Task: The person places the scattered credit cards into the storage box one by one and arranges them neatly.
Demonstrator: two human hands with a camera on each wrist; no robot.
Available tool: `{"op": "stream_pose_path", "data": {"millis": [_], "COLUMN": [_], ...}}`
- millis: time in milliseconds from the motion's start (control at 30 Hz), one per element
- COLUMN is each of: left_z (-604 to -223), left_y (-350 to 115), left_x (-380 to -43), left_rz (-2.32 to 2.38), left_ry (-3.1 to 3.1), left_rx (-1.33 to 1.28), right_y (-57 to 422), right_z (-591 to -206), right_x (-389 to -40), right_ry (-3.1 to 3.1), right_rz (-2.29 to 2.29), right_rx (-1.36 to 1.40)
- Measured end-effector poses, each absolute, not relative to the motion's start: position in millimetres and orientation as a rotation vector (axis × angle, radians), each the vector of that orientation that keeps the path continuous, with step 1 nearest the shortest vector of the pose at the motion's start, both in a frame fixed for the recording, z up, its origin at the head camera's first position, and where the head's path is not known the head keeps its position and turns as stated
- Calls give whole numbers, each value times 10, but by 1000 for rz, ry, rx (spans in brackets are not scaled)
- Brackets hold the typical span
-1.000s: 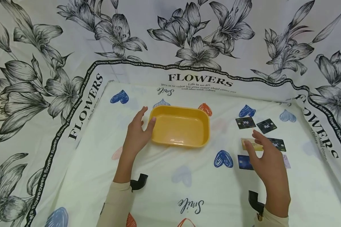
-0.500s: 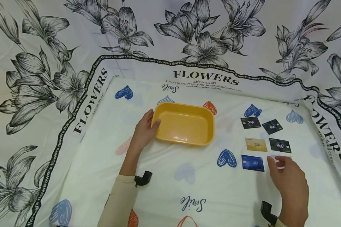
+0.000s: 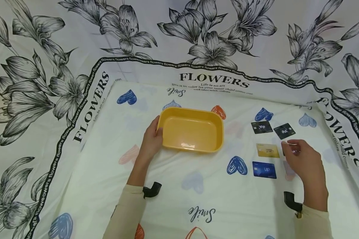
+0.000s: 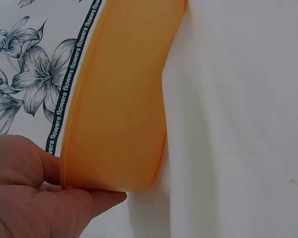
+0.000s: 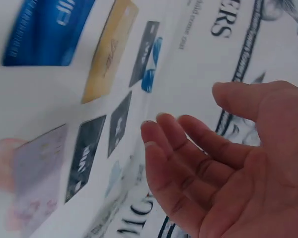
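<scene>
At the left end of a yellow plastic tray (image 3: 191,114), my left hand (image 3: 152,141) grips the wall, thumb on the near side. The left wrist view shows that hand (image 4: 35,188) close against the tray's orange-looking outer wall (image 4: 119,99). My right hand (image 3: 306,162) hovers over the cards on the right, partly covering a black VIP card (image 5: 84,158) and a pale lilac card (image 5: 39,173). In the right wrist view its fingers (image 5: 208,168) are loosely bent and hold nothing. A gold card (image 3: 267,150) and a blue VIP card (image 3: 264,170) lie left of it.
Two more black cards, one upright to view (image 3: 261,127) and one turned (image 3: 284,131), lie farther back. The white cloth (image 3: 197,192) has printed hearts and words. Behind it and at the sides hangs a flower-print cloth (image 3: 155,76).
My left hand has closed on the tray's left end. My right hand moved right and down to the lilac card, then up over the black card beside the gold one.
</scene>
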State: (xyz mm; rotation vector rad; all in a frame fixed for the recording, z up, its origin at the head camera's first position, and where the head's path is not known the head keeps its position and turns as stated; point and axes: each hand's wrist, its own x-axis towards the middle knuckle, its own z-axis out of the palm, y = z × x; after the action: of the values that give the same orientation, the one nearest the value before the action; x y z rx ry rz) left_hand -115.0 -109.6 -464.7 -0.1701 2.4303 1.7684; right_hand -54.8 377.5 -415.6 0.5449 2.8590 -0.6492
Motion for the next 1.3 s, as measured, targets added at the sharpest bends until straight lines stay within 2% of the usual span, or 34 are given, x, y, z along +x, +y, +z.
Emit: {"op": "stream_pose_path", "data": {"millis": [200, 367, 600, 967, 1300], "left_z": [-4686, -4753, -4775, -4708, -4679], "left_y": [-1110, -1088, -1026, -1089, -1076], "left_x": [-1119, -1096, -1075, -1068, -1090], "left_rz": [1832, 1818, 1832, 1851, 1891], "left_ry": [2397, 2416, 2406, 2438, 2427], "left_rx": [-210, -219, -214, -227, -229], "right_y": [3798, 3857, 3925, 3812, 3785], "right_z": [-4233, -4401, -4555, -4494, -4090], "right_x": [-1145, -1430, -1569, -1798, -1736], "right_ry": [2902, 2807, 2748, 2657, 2658], "right_rz": [-662, -591, -418, -442, -659], "right_rx": [390, 407, 367, 345, 201]}}
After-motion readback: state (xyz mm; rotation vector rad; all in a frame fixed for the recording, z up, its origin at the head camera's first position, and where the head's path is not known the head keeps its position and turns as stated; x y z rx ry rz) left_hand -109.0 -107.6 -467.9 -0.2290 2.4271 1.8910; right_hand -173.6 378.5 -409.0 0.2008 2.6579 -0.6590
